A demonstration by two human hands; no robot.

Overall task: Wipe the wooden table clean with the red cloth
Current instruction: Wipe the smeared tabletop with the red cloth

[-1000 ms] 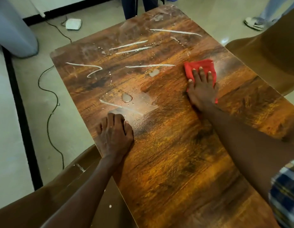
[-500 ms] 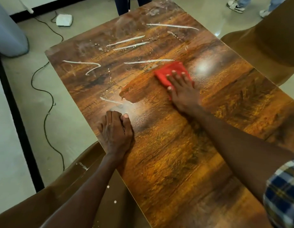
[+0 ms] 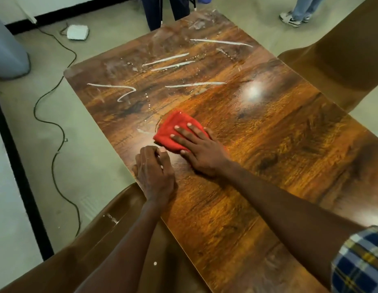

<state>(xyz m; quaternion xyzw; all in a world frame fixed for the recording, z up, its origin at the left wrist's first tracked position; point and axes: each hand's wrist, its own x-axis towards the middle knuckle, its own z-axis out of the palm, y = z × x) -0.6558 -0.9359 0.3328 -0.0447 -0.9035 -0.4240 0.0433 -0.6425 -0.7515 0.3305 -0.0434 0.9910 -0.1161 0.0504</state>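
The wooden table point(image 3: 258, 166) runs from the near right to the far middle, glossy and dark brown. White streaks point(image 3: 169, 60) and small drops mark its far half. A folded red cloth point(image 3: 173, 130) lies near the left edge, and my right hand point(image 3: 200, 149) presses flat on it with fingers spread. My left hand point(image 3: 154, 172) rests knuckles-up on the table's left edge, fingers curled, just in front of the cloth. A short white smear point(image 3: 143, 131) lies immediately left of the cloth.
Brown chairs stand at the near left point(image 3: 82, 250) and far right point(image 3: 336, 56). A black cable point(image 3: 55, 123) snakes over the floor on the left, ending by a white box point(image 3: 77, 32). A person's legs point(image 3: 162, 11) stand at the far end, and another person's shoes point(image 3: 291, 19) at top right.
My right hand has swept the red cloth from the table's right-middle leftward and nearer, up against my left hand. The puddle and streak by my left hand are mostly wiped away.
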